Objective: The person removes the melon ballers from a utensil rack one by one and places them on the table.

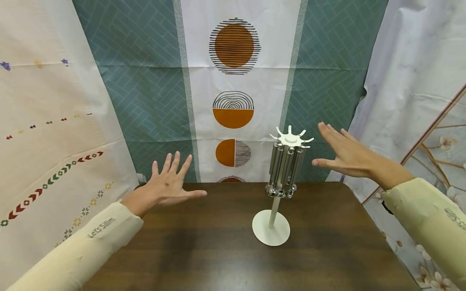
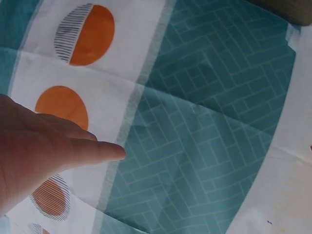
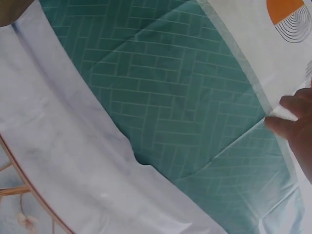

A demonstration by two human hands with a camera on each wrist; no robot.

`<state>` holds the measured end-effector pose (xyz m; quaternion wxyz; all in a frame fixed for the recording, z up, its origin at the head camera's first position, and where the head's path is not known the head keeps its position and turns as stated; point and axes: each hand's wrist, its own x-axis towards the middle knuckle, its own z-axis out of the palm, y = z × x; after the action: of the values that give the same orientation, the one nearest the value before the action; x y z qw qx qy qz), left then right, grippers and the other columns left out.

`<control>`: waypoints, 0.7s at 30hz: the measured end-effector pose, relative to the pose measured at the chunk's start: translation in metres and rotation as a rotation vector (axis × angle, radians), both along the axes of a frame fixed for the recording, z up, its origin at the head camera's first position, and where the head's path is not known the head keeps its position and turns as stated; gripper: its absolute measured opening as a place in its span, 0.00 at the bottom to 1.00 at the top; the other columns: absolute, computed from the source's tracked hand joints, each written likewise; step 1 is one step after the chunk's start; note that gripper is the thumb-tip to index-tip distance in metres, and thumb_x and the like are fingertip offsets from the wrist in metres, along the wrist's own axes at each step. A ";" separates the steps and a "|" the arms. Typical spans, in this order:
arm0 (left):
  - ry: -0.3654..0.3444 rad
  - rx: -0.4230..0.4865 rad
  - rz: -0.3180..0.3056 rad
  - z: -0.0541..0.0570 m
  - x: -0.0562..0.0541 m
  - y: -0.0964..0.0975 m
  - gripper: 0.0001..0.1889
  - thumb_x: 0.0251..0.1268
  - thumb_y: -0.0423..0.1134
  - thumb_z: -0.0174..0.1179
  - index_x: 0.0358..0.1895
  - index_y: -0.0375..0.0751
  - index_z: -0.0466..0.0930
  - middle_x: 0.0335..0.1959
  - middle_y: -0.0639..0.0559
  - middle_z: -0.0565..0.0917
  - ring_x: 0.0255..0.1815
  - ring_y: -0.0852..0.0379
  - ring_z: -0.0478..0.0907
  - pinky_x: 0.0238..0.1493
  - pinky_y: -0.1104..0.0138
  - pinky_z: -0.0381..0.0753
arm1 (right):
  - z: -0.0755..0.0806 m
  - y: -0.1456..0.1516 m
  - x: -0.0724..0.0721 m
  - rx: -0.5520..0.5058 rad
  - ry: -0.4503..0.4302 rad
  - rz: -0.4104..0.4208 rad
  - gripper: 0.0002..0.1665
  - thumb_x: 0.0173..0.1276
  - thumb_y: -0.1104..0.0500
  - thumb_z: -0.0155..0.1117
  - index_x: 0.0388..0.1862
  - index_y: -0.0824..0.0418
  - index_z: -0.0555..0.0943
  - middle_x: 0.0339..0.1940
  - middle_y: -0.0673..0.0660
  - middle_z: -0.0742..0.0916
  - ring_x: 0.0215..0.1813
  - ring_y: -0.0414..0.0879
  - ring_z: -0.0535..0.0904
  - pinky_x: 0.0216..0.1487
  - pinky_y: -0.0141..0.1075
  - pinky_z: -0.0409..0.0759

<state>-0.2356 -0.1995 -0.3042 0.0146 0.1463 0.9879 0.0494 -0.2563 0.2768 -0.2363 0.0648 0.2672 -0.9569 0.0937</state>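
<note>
A white stand (image 1: 275, 214) with a round base stands upright on the dark brown table, right of its middle. Curved hooks radiate from its white top (image 1: 290, 138). Around the pole hang several shiny silver metal pieces (image 1: 285, 165), long and narrow with rounded lower ends; their exact kind I cannot tell. My right hand (image 1: 347, 155) is held up just right of the stand's top, fingers extended, holding nothing. On the left, my left hand (image 1: 167, 184) is raised over the table's far left part, fingers spread and nothing in it. Each wrist view shows only part of its hand against the cloth.
The brown wooden table (image 1: 218, 250) reaches back to a hanging teal and white cloth (image 1: 145, 72) with orange circles. Pale patterned cloth (image 1: 47, 133) hangs along the left side, and white floral cloth (image 1: 422, 101) along the right.
</note>
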 end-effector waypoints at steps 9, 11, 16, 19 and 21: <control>-0.050 0.166 -0.077 0.003 -0.006 0.030 0.61 0.57 0.82 0.45 0.82 0.45 0.35 0.81 0.38 0.40 0.81 0.40 0.40 0.73 0.35 0.36 | 0.019 -0.017 -0.005 -0.126 -0.020 0.086 0.54 0.69 0.45 0.67 0.81 0.63 0.50 0.80 0.67 0.58 0.78 0.67 0.53 0.71 0.65 0.55; -0.057 0.219 -0.103 0.005 -0.008 0.038 0.61 0.56 0.82 0.48 0.82 0.44 0.37 0.81 0.40 0.44 0.81 0.43 0.44 0.75 0.39 0.41 | 0.021 -0.021 -0.006 -0.142 -0.008 0.107 0.51 0.69 0.46 0.66 0.81 0.63 0.53 0.79 0.67 0.61 0.77 0.66 0.54 0.71 0.65 0.55; -0.058 0.367 -0.190 0.010 -0.015 0.061 0.55 0.61 0.71 0.59 0.80 0.37 0.48 0.78 0.43 0.58 0.77 0.45 0.57 0.74 0.48 0.57 | 0.027 -0.034 -0.010 -0.172 -0.013 0.141 0.45 0.70 0.47 0.65 0.80 0.59 0.59 0.78 0.64 0.64 0.77 0.64 0.58 0.70 0.64 0.58; -0.024 0.444 -0.239 0.013 -0.019 0.076 0.46 0.65 0.59 0.65 0.77 0.35 0.57 0.73 0.42 0.67 0.72 0.45 0.66 0.70 0.50 0.66 | 0.029 -0.040 -0.012 -0.187 -0.029 0.152 0.42 0.71 0.47 0.65 0.78 0.58 0.62 0.77 0.63 0.67 0.76 0.63 0.60 0.69 0.65 0.59; 0.008 0.483 -0.266 0.014 -0.021 0.087 0.41 0.66 0.53 0.66 0.75 0.35 0.62 0.70 0.42 0.72 0.68 0.45 0.71 0.67 0.51 0.70 | 0.029 -0.042 -0.015 -0.198 -0.037 0.155 0.40 0.71 0.47 0.64 0.77 0.57 0.65 0.76 0.62 0.69 0.74 0.62 0.64 0.68 0.64 0.62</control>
<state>-0.2568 -0.1124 -0.2900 -0.0183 0.2741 0.9197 0.2806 -0.2708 0.2345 -0.2072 0.0660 0.3308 -0.9205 0.1975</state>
